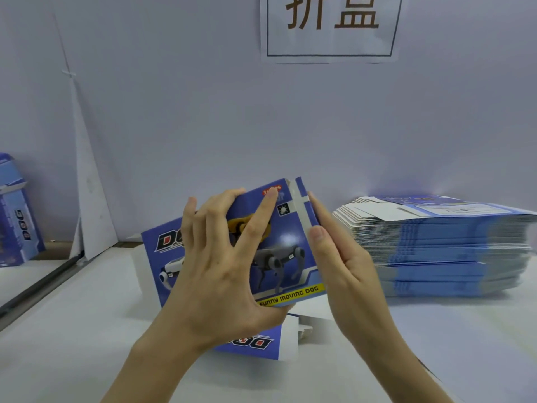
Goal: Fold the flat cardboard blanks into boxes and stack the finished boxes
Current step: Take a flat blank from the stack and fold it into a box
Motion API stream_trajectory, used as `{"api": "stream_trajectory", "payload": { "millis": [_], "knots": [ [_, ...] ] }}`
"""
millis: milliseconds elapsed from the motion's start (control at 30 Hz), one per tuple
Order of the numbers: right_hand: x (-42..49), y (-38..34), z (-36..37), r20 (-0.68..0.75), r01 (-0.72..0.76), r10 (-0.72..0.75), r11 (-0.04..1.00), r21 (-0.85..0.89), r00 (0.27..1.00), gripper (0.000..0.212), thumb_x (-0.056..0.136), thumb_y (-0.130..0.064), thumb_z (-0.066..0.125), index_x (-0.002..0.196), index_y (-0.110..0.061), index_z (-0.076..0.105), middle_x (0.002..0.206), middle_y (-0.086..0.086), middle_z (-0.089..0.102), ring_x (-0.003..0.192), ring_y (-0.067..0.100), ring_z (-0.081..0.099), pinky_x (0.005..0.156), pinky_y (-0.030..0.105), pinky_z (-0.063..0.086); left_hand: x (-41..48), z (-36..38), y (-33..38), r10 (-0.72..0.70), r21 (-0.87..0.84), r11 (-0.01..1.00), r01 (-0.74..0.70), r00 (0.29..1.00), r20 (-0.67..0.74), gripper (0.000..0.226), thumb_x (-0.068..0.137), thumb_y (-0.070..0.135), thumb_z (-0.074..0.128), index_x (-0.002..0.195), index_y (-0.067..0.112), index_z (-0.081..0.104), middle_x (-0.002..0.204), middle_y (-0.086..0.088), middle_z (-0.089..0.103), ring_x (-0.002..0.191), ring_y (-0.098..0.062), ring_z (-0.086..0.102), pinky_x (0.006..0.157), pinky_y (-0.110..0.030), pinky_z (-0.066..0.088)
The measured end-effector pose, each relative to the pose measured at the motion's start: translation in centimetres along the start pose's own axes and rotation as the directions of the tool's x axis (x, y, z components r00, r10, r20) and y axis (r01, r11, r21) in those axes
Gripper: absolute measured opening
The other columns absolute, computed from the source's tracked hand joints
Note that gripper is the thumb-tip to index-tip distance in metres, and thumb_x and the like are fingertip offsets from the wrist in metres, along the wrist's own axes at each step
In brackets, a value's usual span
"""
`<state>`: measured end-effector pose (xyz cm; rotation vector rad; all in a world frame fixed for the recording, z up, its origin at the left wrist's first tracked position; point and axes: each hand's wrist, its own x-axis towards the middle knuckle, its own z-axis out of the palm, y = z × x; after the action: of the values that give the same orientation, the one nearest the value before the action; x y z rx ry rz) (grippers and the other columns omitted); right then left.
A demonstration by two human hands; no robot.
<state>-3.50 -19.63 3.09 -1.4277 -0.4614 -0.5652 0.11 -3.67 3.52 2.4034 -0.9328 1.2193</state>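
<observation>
I hold a blue cardboard box [290, 245] printed with robot dogs and "FUNNY MOVING DOG" above the white table. My left hand [220, 269] spreads over its front face, thumb under the lower edge. My right hand [340, 257] presses flat against its right side, the thumb on a white flap [302, 207] at the top right corner. A lower flap [261, 341] with a "DOG" logo hangs below towards me. A tall stack of flat blue blanks [444, 245] lies to the right. A finished blue box [17, 216] stands at the far left.
A white wall [203, 112] rises close behind the table, with a paper sign [331, 27] at the top. A white folded panel [87, 199] leans in the left corner. A dark table edge [37, 283] runs diagonally at the left.
</observation>
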Motion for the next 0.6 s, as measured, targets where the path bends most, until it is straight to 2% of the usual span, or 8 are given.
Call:
{"api": "stream_trajectory", "payload": {
  "millis": [133,267,367,467,600],
  "knots": [
    [0.0,0.5,-0.2,-0.034,0.008,-0.009,1.0,-0.017,0.999,0.039,0.092,-0.032,0.048,0.131,-0.036,0.056,0.12,-0.018,0.068,0.112,0.005,0.065,0.074,0.018,0.057,-0.1,0.2,0.2,-0.007,-0.017,1.0,0.008,1.0,0.017,0.122,0.049,0.066,0.068,0.15,0.018,0.019,0.139,-0.014,0.027,0.135,-0.03,0.026,0.118,-0.048,0.001],
    [0.2,0.6,-0.5,-0.031,-0.028,0.027,0.999,-0.038,0.999,0.038,0.092,-0.032,0.047,0.129,-0.036,0.056,0.119,-0.016,0.069,0.109,0.005,0.066,0.075,0.017,0.056,-0.3,0.6,0.4,-0.02,-0.041,0.999,0.022,0.999,0.03,0.121,0.051,0.067,0.068,0.15,0.02,0.019,0.139,-0.016,0.031,0.134,-0.03,0.029,0.118,-0.051,0.005],
    [0.4,0.7,-0.9,-0.063,-0.037,0.033,0.997,-0.065,0.997,0.032,0.1,-0.021,0.044,0.122,-0.04,0.057,0.107,-0.022,0.072,0.1,0.001,0.069,0.07,0.012,0.054,-0.3,1.0,1.0,-0.04,-0.061,0.997,0.041,0.999,0.016,0.117,0.055,0.07,0.064,0.151,0.019,0.02,0.138,-0.014,0.032,0.133,-0.03,0.033,0.118,-0.054,0.008],
    [0.4,0.8,-1.0,-0.084,-0.051,0.04,0.99,-0.13,0.996,0.037,0.104,-0.015,0.041,0.118,-0.046,0.056,0.101,-0.027,0.072,0.097,-0.001,0.069,0.07,0.014,0.055,-0.3,1.2,1.2,-0.051,-0.06,0.997,0.053,0.998,0.022,0.117,0.056,0.073,0.062,0.151,0.018,0.021,0.138,-0.012,0.033,0.132,-0.029,0.036,0.118,-0.053,0.007],
    [0.4,0.8,-0.9,-0.084,-0.082,0.072,0.99,-0.112,0.994,0.041,0.104,-0.011,0.039,0.117,-0.046,0.057,0.096,-0.026,0.073,0.091,0.0,0.07,0.066,0.014,0.054,-0.4,1.3,1.2,-0.049,-0.061,0.997,0.051,0.998,0.044,0.116,0.057,0.075,0.059,0.151,0.02,0.021,0.138,-0.013,0.036,0.132,-0.028,0.035,0.117,-0.054,0.008]
  ]
}}
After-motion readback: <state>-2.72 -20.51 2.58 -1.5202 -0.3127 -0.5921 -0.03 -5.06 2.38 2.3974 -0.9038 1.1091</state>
